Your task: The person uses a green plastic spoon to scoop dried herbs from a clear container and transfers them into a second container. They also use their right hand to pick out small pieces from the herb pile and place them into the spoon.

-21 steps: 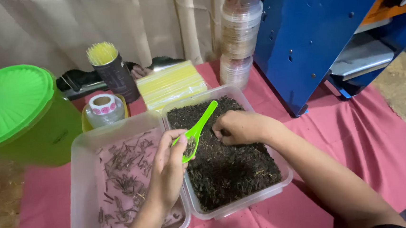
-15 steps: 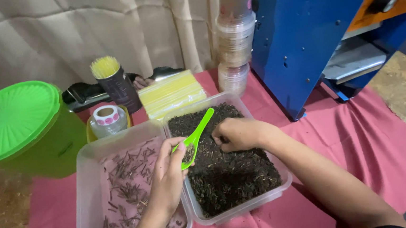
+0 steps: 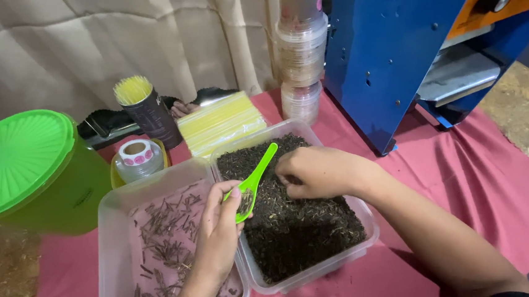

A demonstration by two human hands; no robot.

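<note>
Since the earlier frame, both hands hold position. Right container (image 3: 353, 257) holds the dark leaves (image 3: 295, 227). Right hand (image 3: 319, 171), curled, pinches into them. Left hand (image 3: 219, 229) grips the green scoop (image 3: 251, 183). Keep the scoop level over the container; pick gently.

Two tubs side by side on the cloth (image 3: 465, 172): stem tub (image 3: 113, 252) left, tea-leaf tub (image 3: 346, 251) right. Behind (toward the curtain), straws (image 3: 219, 124), tape roll (image 3: 136, 156), stacked cups (image 3: 302, 53). Lidded bucket (image 3: 23, 162) far left, machine (image 3: 394, 52) right.
</note>
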